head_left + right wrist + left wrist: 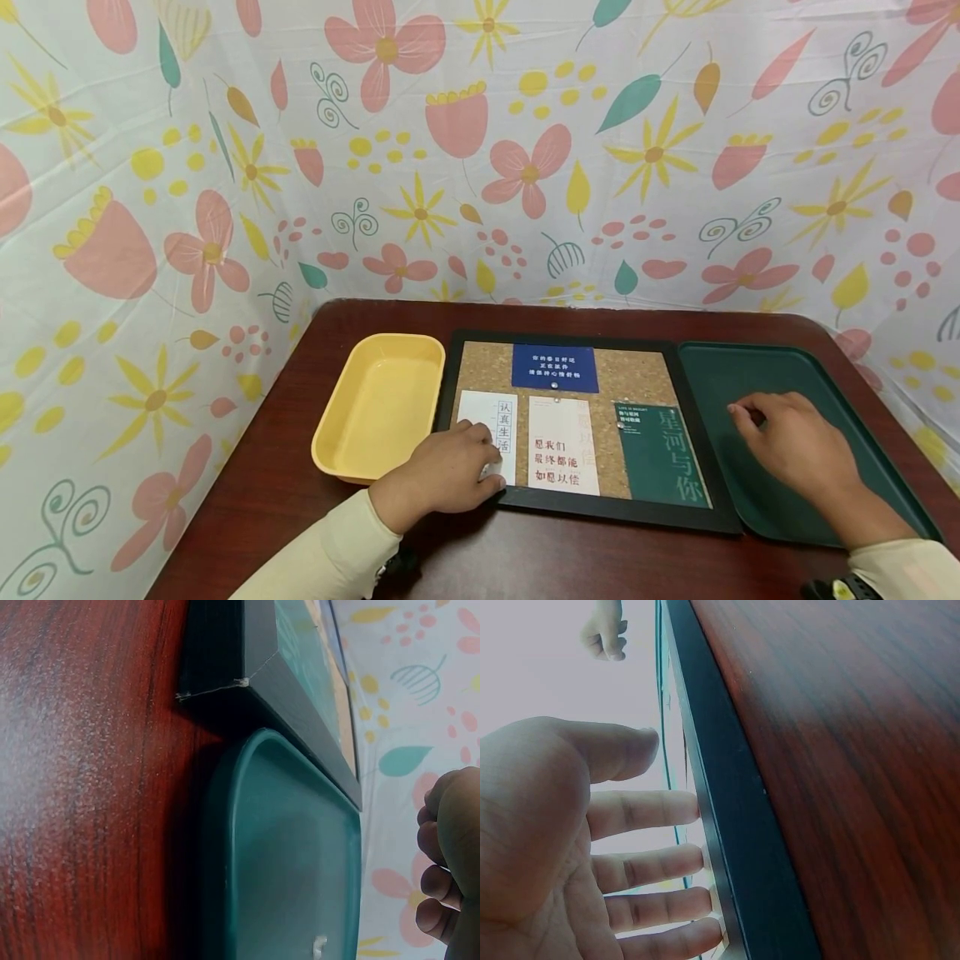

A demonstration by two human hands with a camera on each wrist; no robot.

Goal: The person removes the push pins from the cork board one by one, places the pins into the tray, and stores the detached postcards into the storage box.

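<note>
**Flowered cloth behind a dark table; four cards on a board**

Flowered cloth (525, 250) backs the table (555, 554). By the table's left edge sits a yellow tray (382, 400). Next, the left hand (442, 468) lies over the board's (615, 511) near left corner, fingers extended, gripping nothing, partly hiding the white card (477, 404). Blue card (555, 367): far edge. Pale card (562, 450): mid near edge. Green card (667, 458): near right corner. Above the green tray (720, 367), the right hand (795, 437) curls its fingers; whether they pinch anything, I cannot tell. The step looks like steadying the white card; the next move probably calls for right fingertips there.
</note>
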